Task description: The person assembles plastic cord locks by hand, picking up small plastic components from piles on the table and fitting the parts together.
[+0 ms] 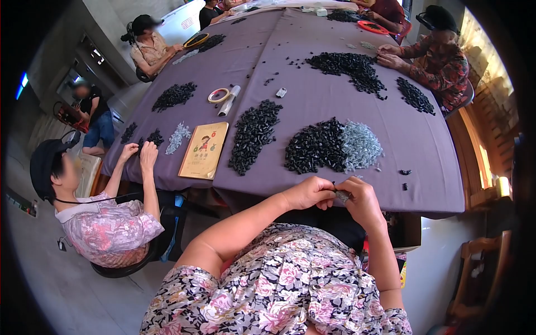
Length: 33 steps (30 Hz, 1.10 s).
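Note:
At the near table edge, my left hand (314, 192) and my right hand (360, 198) meet with fingers pinched. A small black piece (334, 188) shows between the fingertips, partly hidden. Several small clear plastic pieces (342, 195) are tucked in the fingers of my right hand. Just beyond my hands lies a heap of small black plastic parts (315, 146), touching a heap of clear plastic pieces (360, 146) on its right. A longer pile of black parts (254, 134) lies to the left.
A purple cloth (424, 162) covers the long table. A booklet (204, 151), a tape roll (218, 96) and a clear roll (229, 101) lie left of centre. Co-workers sit on the left (106, 223), far left (151, 50) and right (441, 67), near more piles. A wooden chair (483, 273) stands right.

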Each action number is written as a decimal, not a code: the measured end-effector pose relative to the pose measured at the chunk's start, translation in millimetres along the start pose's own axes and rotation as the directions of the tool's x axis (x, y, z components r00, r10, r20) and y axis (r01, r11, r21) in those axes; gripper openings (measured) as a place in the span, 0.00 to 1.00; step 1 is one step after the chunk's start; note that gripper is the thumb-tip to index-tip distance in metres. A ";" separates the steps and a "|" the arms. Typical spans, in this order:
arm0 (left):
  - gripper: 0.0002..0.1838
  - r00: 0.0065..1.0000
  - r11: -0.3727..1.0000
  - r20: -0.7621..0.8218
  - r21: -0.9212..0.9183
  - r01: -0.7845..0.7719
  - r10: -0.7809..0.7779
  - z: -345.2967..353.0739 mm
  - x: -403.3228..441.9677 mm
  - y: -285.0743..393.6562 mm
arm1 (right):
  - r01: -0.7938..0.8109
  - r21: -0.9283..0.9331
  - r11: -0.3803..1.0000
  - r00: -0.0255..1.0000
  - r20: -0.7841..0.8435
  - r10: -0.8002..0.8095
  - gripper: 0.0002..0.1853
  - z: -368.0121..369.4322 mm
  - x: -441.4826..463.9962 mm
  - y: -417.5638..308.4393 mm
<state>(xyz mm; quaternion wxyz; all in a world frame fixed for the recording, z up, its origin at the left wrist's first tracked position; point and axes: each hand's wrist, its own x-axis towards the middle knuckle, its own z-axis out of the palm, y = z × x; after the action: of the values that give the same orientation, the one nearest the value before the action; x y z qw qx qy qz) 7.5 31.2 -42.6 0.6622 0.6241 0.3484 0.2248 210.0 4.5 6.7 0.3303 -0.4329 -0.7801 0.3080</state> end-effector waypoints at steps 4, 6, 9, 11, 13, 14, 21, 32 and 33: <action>0.09 1.000 1.000 -0.016 -0.017 0.018 -0.019 -0.3 -0.7 1.3 | 0.023 0.009 1.000 1.000 0.013 -0.023 0.19 -0.3 0.3 1.7; 0.10 0.999 0.999 -0.019 -0.029 0.026 -0.027 -1.0 -2.5 5.3 | 0.014 0.021 1.000 1.000 0.015 -0.014 0.19 1.3 1.6 0.6; 0.10 0.999 0.999 -0.004 -0.043 0.032 -0.032 -2.2 -3.6 5.9 | 0.002 0.038 0.999 1.000 0.021 -0.002 0.19 1.6 1.5 -0.1; 0.10 0.999 0.998 0.015 -0.044 0.035 -0.034 -4.8 -2.6 4.7 | -0.008 0.047 0.999 1.000 0.016 0.007 0.18 2.2 2.1 -0.6; 0.11 0.998 0.998 0.039 -0.041 0.044 -0.042 -7.3 -1.7 2.7 | -0.024 0.057 0.998 1.000 0.002 0.024 0.18 5.0 2.4 -1.0; 0.11 0.998 0.998 0.040 -0.043 0.041 -0.039 -7.4 -1.8 2.9 | -0.019 0.050 0.999 1.000 -0.005 0.020 0.18 5.9 2.3 -0.8; 0.11 0.999 0.998 -0.039 -0.060 -0.014 0.012 -2.2 -1.6 -2.0 | 0.105 -0.148 0.983 0.992 -0.060 -0.115 0.15 9.9 1.5 -1.2; 0.09 0.997 0.998 -0.062 -0.044 -0.038 0.036 -1.3 -3.2 -2.7 | -0.013 -0.005 1.000 1.000 0.018 0.013 0.15 4.3 -1.0 -4.0; 0.09 0.997 0.998 -0.064 -0.041 -0.045 0.042 -1.4 -3.1 -4.1 | -0.026 0.003 1.000 0.999 0.022 0.026 0.15 5.0 -1.4 -2.6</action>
<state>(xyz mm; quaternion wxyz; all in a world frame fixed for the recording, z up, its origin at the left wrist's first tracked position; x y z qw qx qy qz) 3.9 29.4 -46.1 0.6589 0.6098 0.3507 0.2663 205.4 1.2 5.4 0.3186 -0.4391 -0.7775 0.3181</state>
